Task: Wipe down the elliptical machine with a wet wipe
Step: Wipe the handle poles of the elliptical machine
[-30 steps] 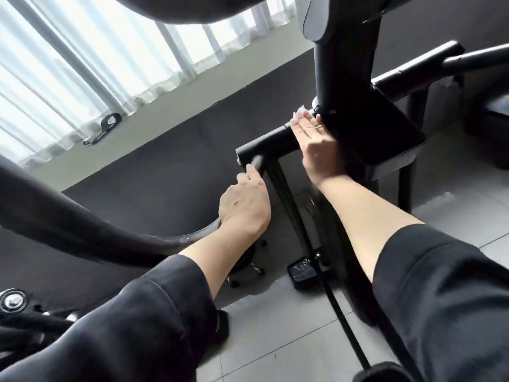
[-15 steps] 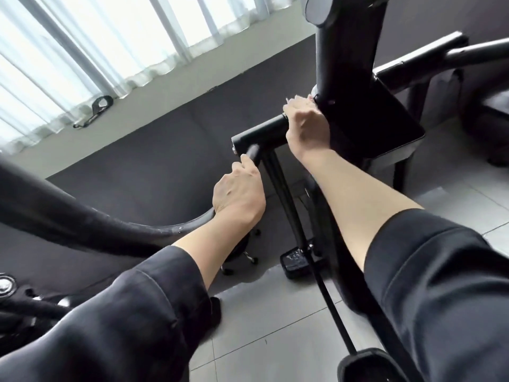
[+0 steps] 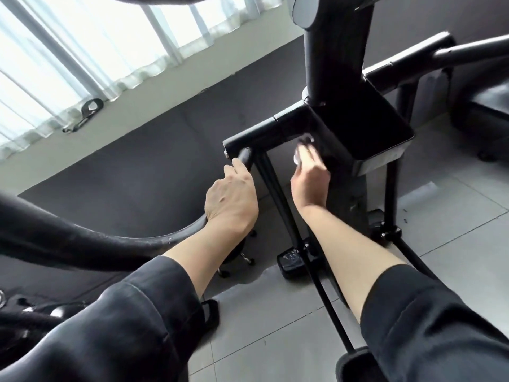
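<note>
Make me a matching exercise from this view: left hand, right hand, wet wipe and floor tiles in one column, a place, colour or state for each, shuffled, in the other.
Column one:
1. left hand
2. right hand
3. wet wipe
4. floor tiles

Column two:
A. white, under blurred fingers
B. grey
C. grips the curved black handlebar
D. presses against the black column housing

Pairs: 1-C, 2-D, 3-A, 4-B

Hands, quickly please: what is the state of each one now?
Left hand: grips the curved black handlebar.
Right hand: blurred; a crumpled white wet wipe shows at its fingertips, grip cannot be told.
</note>
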